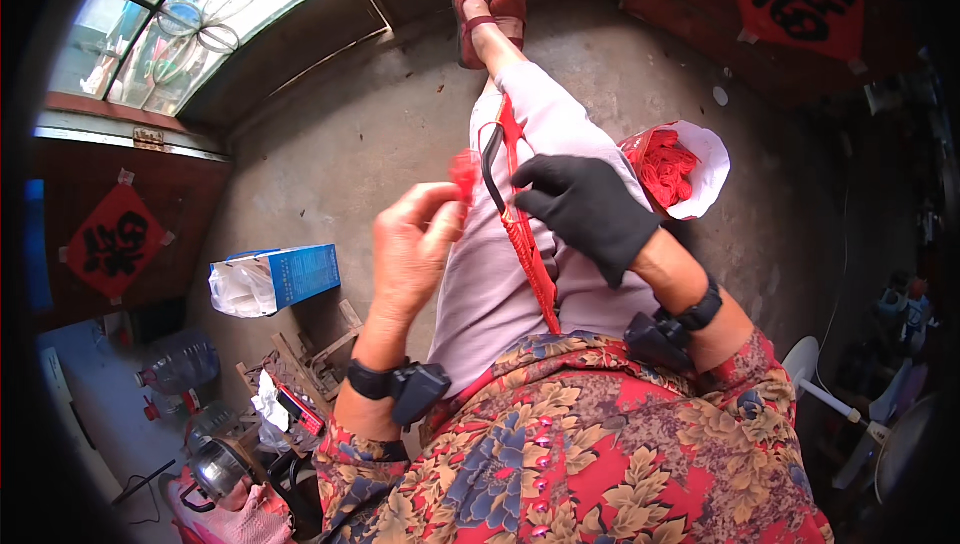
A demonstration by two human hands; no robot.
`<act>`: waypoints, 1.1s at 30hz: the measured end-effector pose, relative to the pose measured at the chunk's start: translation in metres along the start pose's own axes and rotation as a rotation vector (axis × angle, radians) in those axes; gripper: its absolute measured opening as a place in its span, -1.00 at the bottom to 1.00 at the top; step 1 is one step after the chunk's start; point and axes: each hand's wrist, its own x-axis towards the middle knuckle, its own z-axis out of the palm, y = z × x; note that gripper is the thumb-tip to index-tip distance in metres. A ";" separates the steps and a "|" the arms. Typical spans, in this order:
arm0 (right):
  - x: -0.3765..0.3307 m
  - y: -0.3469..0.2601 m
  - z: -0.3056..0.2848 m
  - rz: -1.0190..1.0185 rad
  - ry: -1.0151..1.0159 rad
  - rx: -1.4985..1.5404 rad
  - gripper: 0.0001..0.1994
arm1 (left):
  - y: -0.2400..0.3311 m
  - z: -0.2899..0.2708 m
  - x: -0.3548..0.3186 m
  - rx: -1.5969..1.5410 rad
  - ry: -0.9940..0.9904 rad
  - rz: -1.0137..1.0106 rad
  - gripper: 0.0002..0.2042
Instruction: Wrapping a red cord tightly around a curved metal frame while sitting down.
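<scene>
Red cord point(525, 244) runs down the centre of the frame along the person's lap, mid-knotting by the look of it. The gloved right hand point(590, 209) presses it down, fingers together; the bare left hand point(415, 249) pinches a red strand end point(465, 172). Threading that end through seems next, calling for steady tension.

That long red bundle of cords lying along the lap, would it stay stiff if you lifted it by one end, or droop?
The red cord bundle would probably droop: it follows the leg's line and loops loosely near the gloved right hand. It looks light, since the bare left hand pinches a small red piece with fingertips only. Thin strands may snag or tangle.
</scene>
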 end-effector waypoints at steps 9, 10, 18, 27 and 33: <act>-0.009 0.015 -0.027 -0.368 0.099 0.654 -0.66 | 0.016 -0.003 -0.012 -0.220 0.063 -0.025 -0.80; -0.021 0.007 -0.029 -0.094 0.170 1.076 -0.63 | 0.022 -0.009 -0.014 -0.362 -0.115 -0.107 -0.76; -0.078 -0.064 -0.069 0.264 -0.077 1.279 -0.66 | 0.049 0.018 -0.032 -1.666 -0.374 -0.334 -0.56; -0.019 0.055 0.019 -0.801 0.203 -0.106 -0.77 | 0.015 -0.023 -0.075 -0.871 -0.194 -0.543 -0.72; -0.031 0.040 0.028 -0.115 -0.191 0.473 -0.74 | 0.019 -0.028 -0.085 -0.701 -0.293 -0.477 -0.83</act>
